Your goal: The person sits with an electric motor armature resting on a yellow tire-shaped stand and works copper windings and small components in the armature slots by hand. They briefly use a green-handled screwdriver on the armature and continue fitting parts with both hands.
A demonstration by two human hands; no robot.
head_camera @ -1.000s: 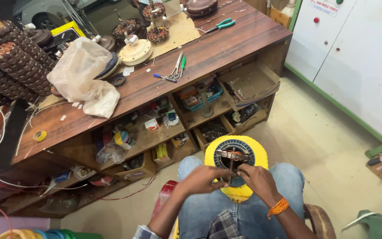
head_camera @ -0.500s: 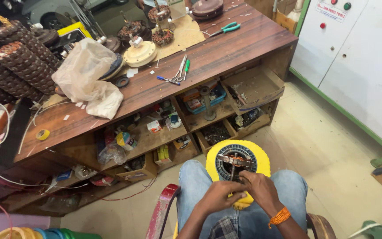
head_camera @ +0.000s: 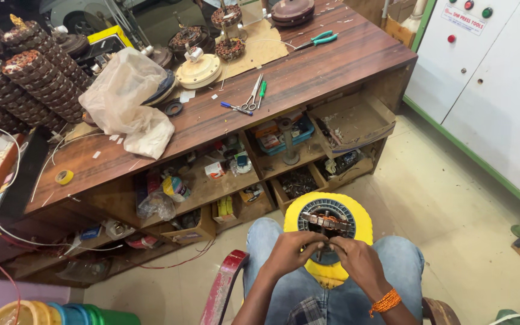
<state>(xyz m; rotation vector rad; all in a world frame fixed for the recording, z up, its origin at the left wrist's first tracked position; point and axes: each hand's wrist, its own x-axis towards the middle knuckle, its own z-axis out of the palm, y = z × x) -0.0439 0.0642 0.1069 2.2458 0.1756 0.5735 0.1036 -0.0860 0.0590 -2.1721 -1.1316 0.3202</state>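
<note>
A round motor stator (head_camera: 327,224) with copper windings rests in a yellow ring (head_camera: 356,215) on my lap. My left hand (head_camera: 294,251) and my right hand (head_camera: 359,262) meet at its near edge, fingers pinched together on the windings. An orange bead bracelet (head_camera: 385,303) circles my right wrist. I sit in blue jeans with my knees below the wooden workbench (head_camera: 308,75).
On the bench lie scissors (head_camera: 253,98), green pliers (head_camera: 317,40), a crumpled plastic bag (head_camera: 127,99), a cream motor cover (head_camera: 198,70) and stacked wound stators (head_camera: 37,81). Open shelves underneath hold boxes and parts. A white cabinet (head_camera: 501,78) stands right. A red chair arm (head_camera: 224,289) is beside my left leg.
The view has shifted slightly; my hands stay on the stator, fingers drawn closer together at its near edge.
</note>
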